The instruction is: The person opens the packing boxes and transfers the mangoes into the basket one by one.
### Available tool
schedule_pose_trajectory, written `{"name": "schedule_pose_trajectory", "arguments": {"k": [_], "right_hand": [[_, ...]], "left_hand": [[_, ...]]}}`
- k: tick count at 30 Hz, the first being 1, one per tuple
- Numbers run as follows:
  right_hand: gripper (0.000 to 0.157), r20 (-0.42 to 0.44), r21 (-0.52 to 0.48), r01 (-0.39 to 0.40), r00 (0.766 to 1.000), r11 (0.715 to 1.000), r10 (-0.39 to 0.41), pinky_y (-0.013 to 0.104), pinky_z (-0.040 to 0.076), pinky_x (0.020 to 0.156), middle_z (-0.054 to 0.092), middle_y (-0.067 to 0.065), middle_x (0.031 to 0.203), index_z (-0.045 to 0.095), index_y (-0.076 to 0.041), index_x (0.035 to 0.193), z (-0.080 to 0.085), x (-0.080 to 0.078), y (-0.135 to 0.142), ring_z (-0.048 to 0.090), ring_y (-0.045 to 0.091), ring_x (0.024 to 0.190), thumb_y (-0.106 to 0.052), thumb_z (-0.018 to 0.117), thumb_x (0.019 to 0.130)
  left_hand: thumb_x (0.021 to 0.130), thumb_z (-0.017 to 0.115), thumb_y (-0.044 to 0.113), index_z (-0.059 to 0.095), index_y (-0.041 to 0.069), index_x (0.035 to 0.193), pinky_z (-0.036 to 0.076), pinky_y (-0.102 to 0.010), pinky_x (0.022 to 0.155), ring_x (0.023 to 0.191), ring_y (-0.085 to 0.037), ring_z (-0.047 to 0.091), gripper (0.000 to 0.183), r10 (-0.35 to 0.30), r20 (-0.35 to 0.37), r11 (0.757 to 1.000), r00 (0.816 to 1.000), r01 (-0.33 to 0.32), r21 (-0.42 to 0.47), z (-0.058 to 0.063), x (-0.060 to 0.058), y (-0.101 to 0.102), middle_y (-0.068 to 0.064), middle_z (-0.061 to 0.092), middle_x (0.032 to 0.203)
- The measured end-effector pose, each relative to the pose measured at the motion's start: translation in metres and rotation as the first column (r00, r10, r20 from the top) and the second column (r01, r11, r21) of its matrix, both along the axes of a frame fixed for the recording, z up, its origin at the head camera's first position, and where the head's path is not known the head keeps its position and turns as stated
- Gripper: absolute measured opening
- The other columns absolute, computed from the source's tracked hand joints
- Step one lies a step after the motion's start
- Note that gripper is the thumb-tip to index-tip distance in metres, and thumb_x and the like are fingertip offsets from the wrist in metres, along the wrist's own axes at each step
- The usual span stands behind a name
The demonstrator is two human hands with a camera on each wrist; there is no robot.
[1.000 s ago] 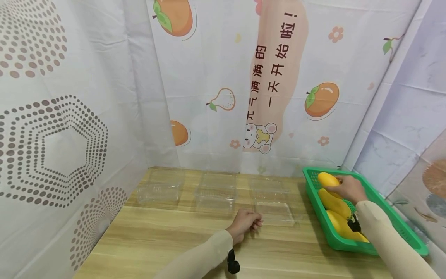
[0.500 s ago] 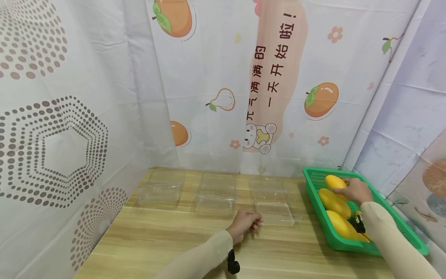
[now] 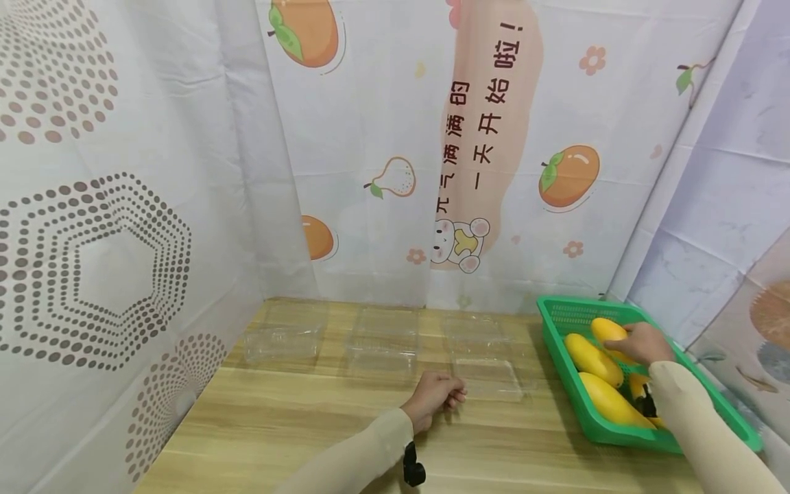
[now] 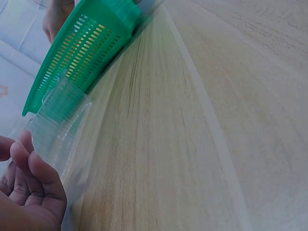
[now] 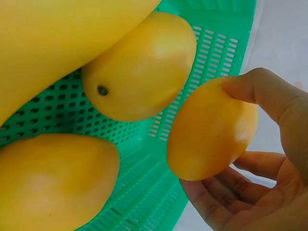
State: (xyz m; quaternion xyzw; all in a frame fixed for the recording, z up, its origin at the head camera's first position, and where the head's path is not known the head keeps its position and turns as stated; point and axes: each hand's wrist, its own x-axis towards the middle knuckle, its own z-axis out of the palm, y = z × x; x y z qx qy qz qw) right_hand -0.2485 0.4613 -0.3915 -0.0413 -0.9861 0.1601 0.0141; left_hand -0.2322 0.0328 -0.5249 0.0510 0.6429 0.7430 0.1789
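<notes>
My right hand [image 3: 644, 343] holds a yellow mango [image 5: 211, 130] at the far end of the green basket [image 3: 564, 384]. In the right wrist view the thumb presses one side of the fruit and the fingers curl under the other. Around it in the basket lie more mangoes: one [image 3: 592, 360] beside the basket's left wall, another [image 3: 611, 405] nearer, and one [image 3: 638, 387] partly hidden by the right wrist. My left hand [image 3: 432, 399] rests on the table with fingers loosely curled and nothing in them, next to a clear plastic box [image 3: 487, 379].
Two more clear plastic boxes with raised lids stand in a row to the left, a middle box [image 3: 382, 346] and a left box [image 3: 284, 342]. They sit on the wooden table [image 3: 296, 412]. Printed curtains [image 3: 370, 123] enclose the table's back and sides.
My right hand has carried the mango rightward and slightly nearer within the basket, away from its left wall. The left hand stays where it was.
</notes>
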Motion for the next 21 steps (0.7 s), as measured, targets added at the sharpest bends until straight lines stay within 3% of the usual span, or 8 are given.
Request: {"name": "schedule_pose_trajectory", "arguments": {"k": [6, 17, 21], "right_hand": [[0.086, -0.003, 0.027, -0.008, 1.0, 1.0, 0.008, 0.054, 0.049, 0.07, 0.046, 0.043, 0.121, 0.045, 0.024, 0.122, 0.0, 0.003, 0.006, 0.051, 0.056, 0.099, -0.05, 0.065, 0.084], [0.091, 0.065, 0.034, 0.033, 0.997, 0.999, -0.035, 0.053, 0.05, 0.069, 0.046, 0.044, 0.119, 0.044, 0.025, 0.121, -0.004, 0.007, 0.016, 0.051, 0.056, 0.096, -0.053, 0.067, 0.08], [0.099, 0.085, 0.036, 0.054, 0.995, 0.998, -0.056, 0.059, 0.047, 0.075, 0.037, 0.047, 0.124, 0.034, 0.026, 0.127, -0.009, 0.004, 0.02, 0.045, 0.061, 0.101, -0.056, 0.066, 0.081]], "left_hand": [[0.085, 0.066, 0.012, 0.071, -0.003, 0.092, 0.045, -0.017, 0.051, 0.057, -0.006, 0.054, 0.018, 0.009, 0.013, 1.0, 1.0, -0.009, -0.009, 0.004, 0.0, 0.0, -0.007, 0.069, 0.076], [0.085, 0.066, 0.013, 0.071, -0.003, 0.091, 0.046, -0.016, 0.052, 0.058, -0.006, 0.055, 0.018, 0.014, 0.017, 1.0, 1.0, -0.013, -0.027, 0.002, 0.001, 0.0, -0.009, 0.069, 0.078], [0.085, 0.066, 0.014, 0.072, -0.002, 0.09, 0.046, -0.017, 0.052, 0.057, -0.006, 0.055, 0.018, 0.011, 0.011, 0.999, 1.0, -0.01, -0.033, 0.002, 0.001, 0.0, -0.009, 0.069, 0.078]]}}
